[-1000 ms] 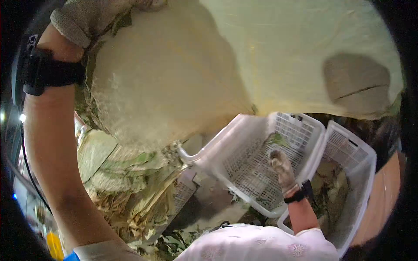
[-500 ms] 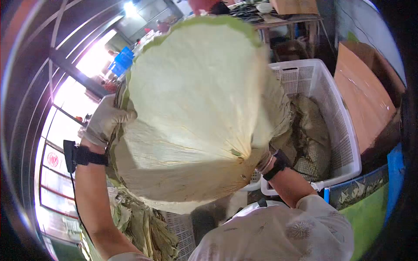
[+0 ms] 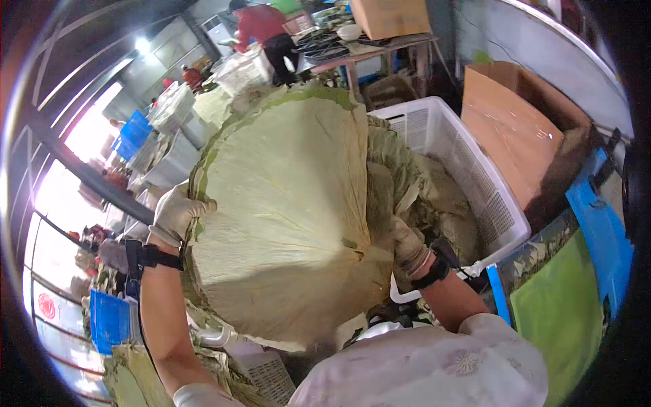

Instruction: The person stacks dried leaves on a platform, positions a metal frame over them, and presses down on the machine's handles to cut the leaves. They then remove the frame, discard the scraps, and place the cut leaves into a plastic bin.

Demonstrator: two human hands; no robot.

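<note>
A stack of large dried lotus leaves (image 3: 285,197), pale green with veins fanning out from one point, fills the middle of the view. My left hand (image 3: 178,211), in a white glove, is closed on its left edge with the thumb on top. At the right side, my gloved right hand (image 3: 410,247) holds the leaves near the point where the veins meet; its fingertips are partly hidden. Just beyond the right hand, a white plastic crate (image 3: 498,197) contains more crumpled leaves and a woven sack (image 3: 447,203).
An open cardboard box (image 3: 512,129) stands right of the crate, with a green panel (image 3: 559,298) nearer me. A table (image 3: 407,44) with dark items is at the back. A person in red (image 3: 261,27) bends over there. Blue crates (image 3: 112,322) line the left.
The leaf stack has come down and sits lower, still in both hands. My view has shifted, showing more of the room behind and the person in red.
</note>
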